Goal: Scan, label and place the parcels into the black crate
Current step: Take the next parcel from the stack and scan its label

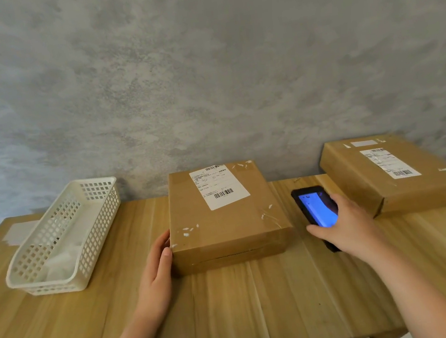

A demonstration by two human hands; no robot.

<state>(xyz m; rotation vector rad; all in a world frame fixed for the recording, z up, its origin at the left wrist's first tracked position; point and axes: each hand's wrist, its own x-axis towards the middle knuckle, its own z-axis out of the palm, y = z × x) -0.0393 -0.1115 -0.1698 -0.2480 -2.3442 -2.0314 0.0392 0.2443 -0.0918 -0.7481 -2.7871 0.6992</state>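
my left hand [155,265] lies nearest, at about seven o'clock from the middle parcel [227,219], fingers straight and flat against its left side wall, thumb up by the near top corner; it steadies the box and grips nothing; my right hand [345,226], at four o'clock from that parcel, is curled round the black handheld scanner [313,208], whose blue screen faces up, low over the wooden table [234,309]; the step in hand, as i judge it, is the scan; to do it well i should lift the scanner's far end toward the barcode [223,193] low on the white shipping label [218,186], keep the box pinned so it cannot slide, and hold the beam square on the bars, clear of the glossy tape; further off, at nine o'clock, a white perforated basket [63,238] holds some white sheets, perhaps labels, though i cannot tell; at two o'clock a second parcel [392,172] sits by the grey wall [203,72], its own label on top; the black crate is not in view, so i will have to look for it once this box is labelled
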